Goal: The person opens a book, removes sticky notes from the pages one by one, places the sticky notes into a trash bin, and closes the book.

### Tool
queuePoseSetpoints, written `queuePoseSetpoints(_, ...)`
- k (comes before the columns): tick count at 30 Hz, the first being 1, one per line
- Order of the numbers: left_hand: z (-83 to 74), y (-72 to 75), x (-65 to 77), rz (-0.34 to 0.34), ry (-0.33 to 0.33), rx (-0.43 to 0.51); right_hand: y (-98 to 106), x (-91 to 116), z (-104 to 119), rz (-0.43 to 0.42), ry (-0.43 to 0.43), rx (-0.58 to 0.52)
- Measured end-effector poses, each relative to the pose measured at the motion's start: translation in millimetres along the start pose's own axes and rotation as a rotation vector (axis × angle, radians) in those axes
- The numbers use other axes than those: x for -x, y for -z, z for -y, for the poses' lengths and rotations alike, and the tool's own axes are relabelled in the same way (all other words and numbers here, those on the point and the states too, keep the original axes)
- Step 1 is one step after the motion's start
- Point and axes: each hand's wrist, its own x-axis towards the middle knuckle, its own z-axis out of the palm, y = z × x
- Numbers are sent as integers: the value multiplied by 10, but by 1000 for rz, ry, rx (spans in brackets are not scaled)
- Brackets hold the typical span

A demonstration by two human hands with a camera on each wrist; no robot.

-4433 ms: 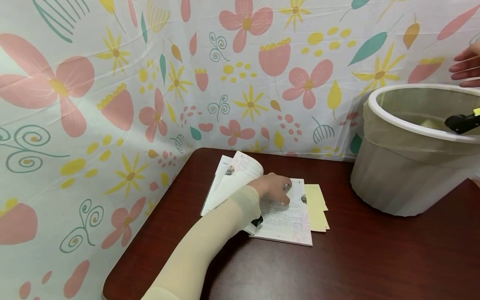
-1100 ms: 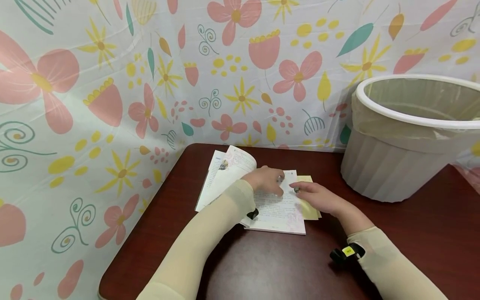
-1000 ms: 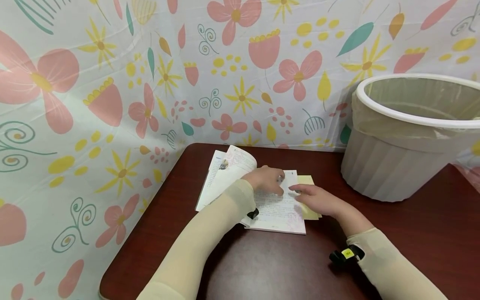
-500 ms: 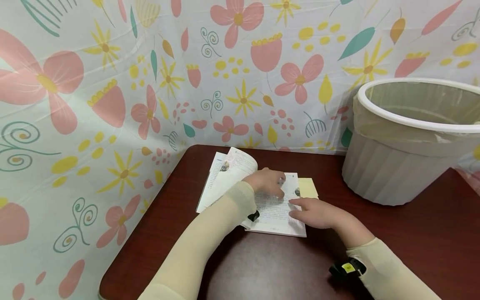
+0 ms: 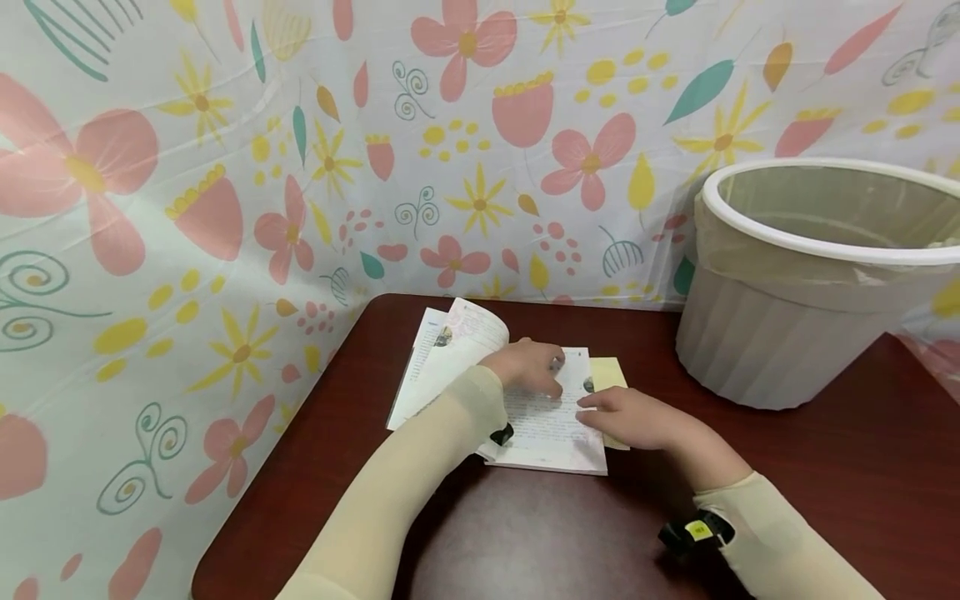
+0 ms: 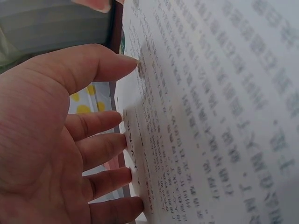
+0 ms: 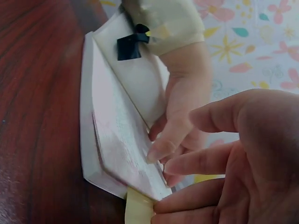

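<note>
Yellow paper [image 5: 609, 372] juts from book [image 5: 546, 440]'s right edge, right hand [image 5: 633, 417] nearer, fingers apart; left hand [image 5: 529, 367] spread on page [image 6: 215, 112].

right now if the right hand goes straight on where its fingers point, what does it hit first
Probably the left hand, which is ahead of the right hand across the open book. Depth is unclear, so the book could come first.

It looks like a screened-off indoor corner, though whether in a home, an office or a studio cannot be told: flowered cloth [image 5: 480, 137], creased and hanging, covers two sides, meeting behind a dark reddish table [image 5: 525, 537] with a rounded corner, where a book [image 5: 551, 442] lies open and a lined bin [image 5: 772, 342] stands near it
</note>
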Motion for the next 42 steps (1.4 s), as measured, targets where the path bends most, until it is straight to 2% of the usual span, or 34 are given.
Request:
queuePoseSetpoints(9, -4, -21, -4, -13, -5, 11, 141, 7, -66, -25, 37, -277)
queuePoseSetpoints(17, 9, -13, 12, -16, -7, 16, 7, -98, -109, -4, 11, -503)
queuePoseSetpoints(20, 9, -4, 15, -15, -12, 33, -56, -136, -141, -28, 7, -483)
queuePoseSetpoints(26, 41, 50, 4, -6, -49, 101, -114, -170, -173, -58, 28, -369)
queuePoseSetpoints(33, 194, 108, 8, -24, -95, 298, -112, -174, -152, -73, 14, -316)
queuePoseSetpoints(36, 239, 122, 58, -31, -102, 352, -112, -171, -142, -71, 7, -303)
queuePoseSetpoints(42, 243, 146, 265, 2, -146, 322, -111, -173, -130, -68, 17, -298)
